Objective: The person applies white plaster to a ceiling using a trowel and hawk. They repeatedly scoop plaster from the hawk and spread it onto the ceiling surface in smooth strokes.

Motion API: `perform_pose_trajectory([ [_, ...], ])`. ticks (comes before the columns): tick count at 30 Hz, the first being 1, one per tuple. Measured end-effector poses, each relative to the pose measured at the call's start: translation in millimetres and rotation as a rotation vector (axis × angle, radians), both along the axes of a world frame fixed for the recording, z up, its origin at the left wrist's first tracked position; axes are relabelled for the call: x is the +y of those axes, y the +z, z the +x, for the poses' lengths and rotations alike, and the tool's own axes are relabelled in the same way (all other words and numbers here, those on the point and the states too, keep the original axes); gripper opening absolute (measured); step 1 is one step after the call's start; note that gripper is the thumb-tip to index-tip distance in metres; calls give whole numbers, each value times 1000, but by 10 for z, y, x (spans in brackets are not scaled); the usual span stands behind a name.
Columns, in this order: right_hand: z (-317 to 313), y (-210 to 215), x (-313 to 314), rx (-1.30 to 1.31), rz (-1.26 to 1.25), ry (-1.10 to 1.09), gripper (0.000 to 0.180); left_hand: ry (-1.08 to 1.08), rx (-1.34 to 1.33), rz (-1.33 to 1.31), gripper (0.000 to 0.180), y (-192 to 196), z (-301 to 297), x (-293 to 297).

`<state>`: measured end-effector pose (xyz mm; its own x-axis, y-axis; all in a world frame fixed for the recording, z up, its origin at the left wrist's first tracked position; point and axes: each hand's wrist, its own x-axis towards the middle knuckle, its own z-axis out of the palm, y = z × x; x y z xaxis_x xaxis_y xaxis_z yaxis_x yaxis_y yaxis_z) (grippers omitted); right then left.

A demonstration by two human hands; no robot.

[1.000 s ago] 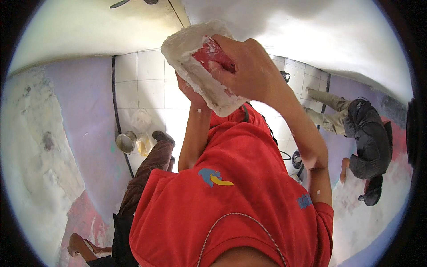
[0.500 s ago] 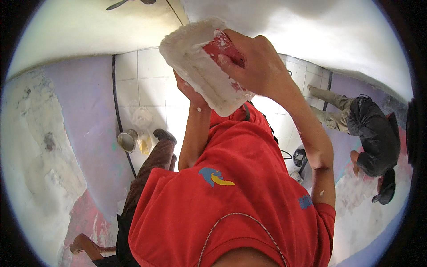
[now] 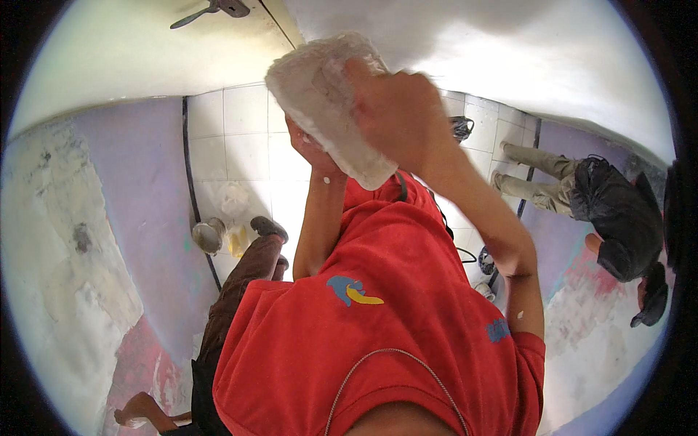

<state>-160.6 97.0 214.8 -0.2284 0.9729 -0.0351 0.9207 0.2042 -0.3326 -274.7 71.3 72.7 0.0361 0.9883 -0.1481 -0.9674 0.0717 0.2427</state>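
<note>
A thick rectangular board (image 3: 314, 83), coated in white plaster, is held up at a tilt in front of my chest. My left hand (image 3: 311, 147) supports it from below, its fingers partly hidden behind the edge. Over the board's right half my right hand (image 3: 400, 116) is curled and smeared by motion. Whatever lies in that grip is covered by the hand; no red handle shows at this moment. White specks dot both forearms.
At right, a person in dark clothes (image 3: 618, 218) bends by a patchy wall. Another person's hand (image 3: 138, 408) shows at lower left. A bucket (image 3: 209, 235) stands on the tiled floor (image 3: 243, 109); a ceiling fan (image 3: 218, 9) hangs at the top.
My right hand has shifted across the board, covering the red handle that showed under it before. The board has moved very slightly. The co-worker at right has shifted posture.
</note>
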Motion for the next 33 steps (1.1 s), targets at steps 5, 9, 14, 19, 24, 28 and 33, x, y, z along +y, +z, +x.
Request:
perform_pose_trajectory([
  [5,-31,226,-35,168,9,73,28,1,55,-94,53,-150,-19,-85],
  [9,-92,29,-168,16,-15,-7,21,63,166,-106,52,-95,136,-72],
  [14,15,117,-33,-4,-4,39,19,-60,-28,-1,50,-55,31,-88],
  [19,-44,66,-118,169,6,62,20,10,282,-78,64,-153,70,-63],
  [24,4,-31,-100,-24,-31,-83,24,-5,374,50,54,-207,-42,-16],
  [28,42,141,-191,151,-84,-11,27,-20,61,-30,53,-52,3,-91],
  [33,-36,-21,-294,56,14,-44,25,-1,234,-45,55,44,87,3],
])
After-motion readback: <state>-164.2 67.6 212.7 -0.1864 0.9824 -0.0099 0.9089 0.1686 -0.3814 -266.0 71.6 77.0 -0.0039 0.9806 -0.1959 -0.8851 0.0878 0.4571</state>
